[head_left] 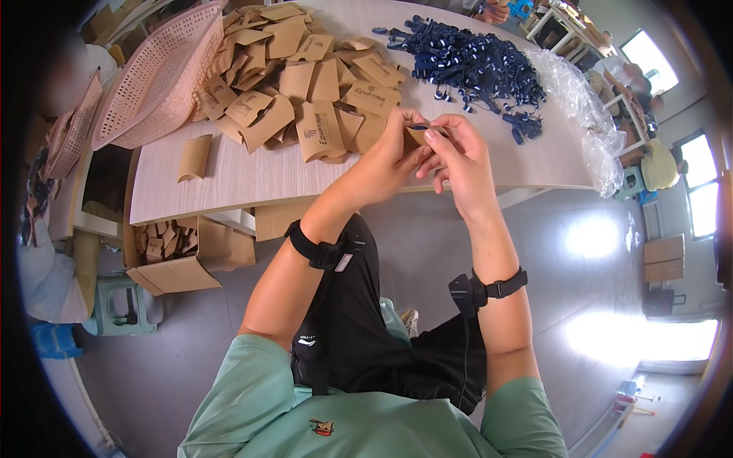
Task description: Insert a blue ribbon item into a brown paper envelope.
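Between my hands, above the table's near edge, is a small brown cardboard pillow box, with something dark blue at its upper opening. My left hand is closed round the box's left side. On the other side my right hand pinches it with thumb and fingers. Just left of my hands lies a heap of similar flat brown pillow boxes, printed in dark ink. Beyond my right hand spreads a tangled pile of navy corded earphones.
A pink perforated basket stands at the table's left. One brown box lies apart near the front edge. Clear plastic wrap covers the right edge. Below are an open carton of brown pieces and a green stool. Other people sit nearby.
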